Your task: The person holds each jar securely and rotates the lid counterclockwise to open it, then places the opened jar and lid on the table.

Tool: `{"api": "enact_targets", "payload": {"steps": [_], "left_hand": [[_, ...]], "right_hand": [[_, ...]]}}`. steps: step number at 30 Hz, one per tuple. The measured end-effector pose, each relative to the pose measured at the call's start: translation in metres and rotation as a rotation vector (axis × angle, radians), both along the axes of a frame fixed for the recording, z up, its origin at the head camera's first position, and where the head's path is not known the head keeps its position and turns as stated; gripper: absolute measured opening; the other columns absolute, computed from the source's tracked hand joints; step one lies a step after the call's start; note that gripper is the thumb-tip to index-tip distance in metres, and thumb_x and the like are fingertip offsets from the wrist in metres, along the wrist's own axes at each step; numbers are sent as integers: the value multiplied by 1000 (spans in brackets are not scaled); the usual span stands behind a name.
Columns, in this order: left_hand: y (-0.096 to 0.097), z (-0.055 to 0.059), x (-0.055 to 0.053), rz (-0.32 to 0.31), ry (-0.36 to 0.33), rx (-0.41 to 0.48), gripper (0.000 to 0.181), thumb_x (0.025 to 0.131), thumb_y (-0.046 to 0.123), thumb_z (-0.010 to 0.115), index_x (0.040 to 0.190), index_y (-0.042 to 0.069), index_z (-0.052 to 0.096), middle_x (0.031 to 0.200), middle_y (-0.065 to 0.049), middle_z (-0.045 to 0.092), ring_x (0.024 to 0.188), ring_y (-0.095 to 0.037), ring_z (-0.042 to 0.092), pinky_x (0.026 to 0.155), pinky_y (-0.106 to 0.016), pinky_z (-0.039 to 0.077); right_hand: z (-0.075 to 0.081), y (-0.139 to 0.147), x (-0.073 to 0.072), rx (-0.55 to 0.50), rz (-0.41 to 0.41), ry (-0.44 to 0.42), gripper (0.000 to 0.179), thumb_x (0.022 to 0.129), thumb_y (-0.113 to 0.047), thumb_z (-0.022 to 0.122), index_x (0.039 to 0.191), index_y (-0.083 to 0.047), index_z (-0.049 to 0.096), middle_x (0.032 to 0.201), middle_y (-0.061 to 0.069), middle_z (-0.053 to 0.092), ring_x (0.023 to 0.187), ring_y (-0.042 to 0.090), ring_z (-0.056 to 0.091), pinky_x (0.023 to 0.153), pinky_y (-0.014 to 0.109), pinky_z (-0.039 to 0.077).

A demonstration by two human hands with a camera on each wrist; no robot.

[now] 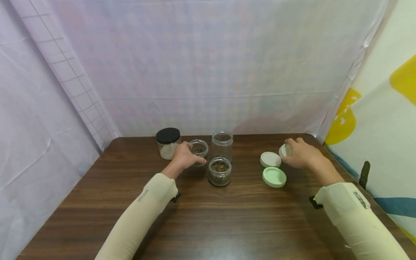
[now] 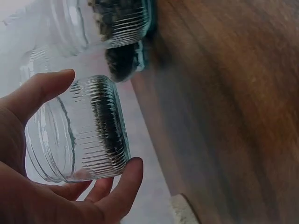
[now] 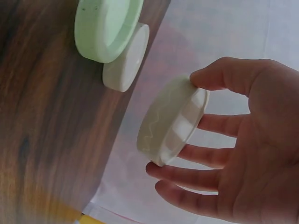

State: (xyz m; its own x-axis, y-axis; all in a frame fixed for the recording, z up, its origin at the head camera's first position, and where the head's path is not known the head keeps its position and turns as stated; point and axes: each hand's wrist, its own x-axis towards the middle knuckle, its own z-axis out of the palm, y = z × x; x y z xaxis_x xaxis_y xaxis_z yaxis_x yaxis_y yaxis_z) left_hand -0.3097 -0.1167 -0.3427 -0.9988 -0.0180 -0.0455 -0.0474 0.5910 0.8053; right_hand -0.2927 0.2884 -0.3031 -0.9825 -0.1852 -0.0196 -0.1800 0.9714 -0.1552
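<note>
My left hand (image 1: 186,156) grips a clear ribbed glass jar (image 2: 96,130) around its side, thumb on one side and fingers on the other. A layer of dark bits lies at the bottom of that jar. Beside it stands a second glass jar (image 1: 220,177), fuller, with brown bits. In my right hand (image 1: 300,153) is a white round lid (image 3: 170,121), pinched by its edge between thumb and fingers and tilted. Another white lid (image 1: 270,159) and a pale green lid (image 1: 274,177) lie on the table just left of that hand.
A taller clear jar (image 1: 222,146) stands behind the fuller one. Left of my left hand is a jar with a black lid (image 1: 168,135) and pale contents. The brown wooden table (image 1: 211,224) ends at a white curtain (image 1: 208,72) behind.
</note>
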Motion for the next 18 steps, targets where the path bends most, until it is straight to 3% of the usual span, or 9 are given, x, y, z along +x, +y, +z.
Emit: {"api": "enact_targets", "payload": {"steps": [10, 18], "left_hand": [[4, -12, -13, 67, -11, -102, 87, 72, 32, 91, 142, 2, 49, 134, -18, 58, 107, -36, 58, 87, -46, 53], [4, -19, -20, 27, -46, -180, 89, 74, 36, 91, 143, -2, 50, 141, -21, 56, 106, -34, 63, 85, -45, 56]], "right_hand": [[-10, 4, -6, 9, -18, -19, 73, 91, -37, 63, 147, 2, 38, 136, 39, 42, 102, 49, 58, 78, 63, 49], [-16, 5, -6, -2, -18, -42, 72, 90, -34, 63, 146, 4, 39, 134, 39, 43, 104, 49, 57, 80, 62, 48]]}}
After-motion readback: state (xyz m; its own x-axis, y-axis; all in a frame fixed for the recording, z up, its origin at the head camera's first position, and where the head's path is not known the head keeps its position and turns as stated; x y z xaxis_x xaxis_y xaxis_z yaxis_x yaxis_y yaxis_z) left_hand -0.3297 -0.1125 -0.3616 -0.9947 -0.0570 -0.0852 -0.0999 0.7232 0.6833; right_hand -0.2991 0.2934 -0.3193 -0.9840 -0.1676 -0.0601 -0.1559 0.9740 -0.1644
